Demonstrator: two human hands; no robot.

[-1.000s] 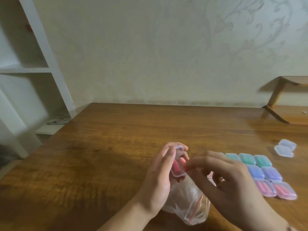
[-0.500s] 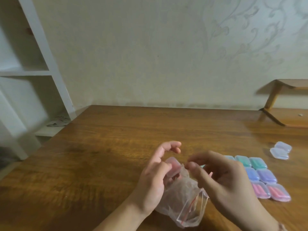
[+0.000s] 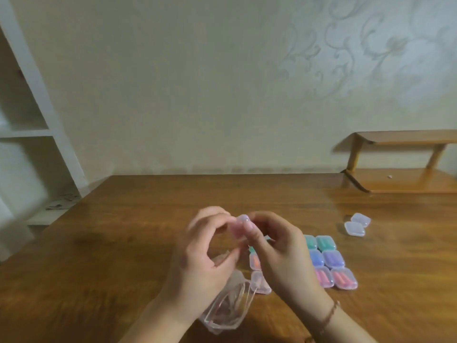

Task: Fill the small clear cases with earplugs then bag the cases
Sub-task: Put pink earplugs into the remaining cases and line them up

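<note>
I pinch the pink case (image 3: 239,225) between my left hand (image 3: 201,258) and right hand (image 3: 277,251), its long axis upright; the bag (image 3: 227,310) lies below (nearer my left wrist), mouth toward the case.

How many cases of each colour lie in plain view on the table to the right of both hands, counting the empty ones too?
Green cases: 2
Blue or purple cases: 2
Pink cases: 2
Empty clear cases: 2
Total: 8
</note>
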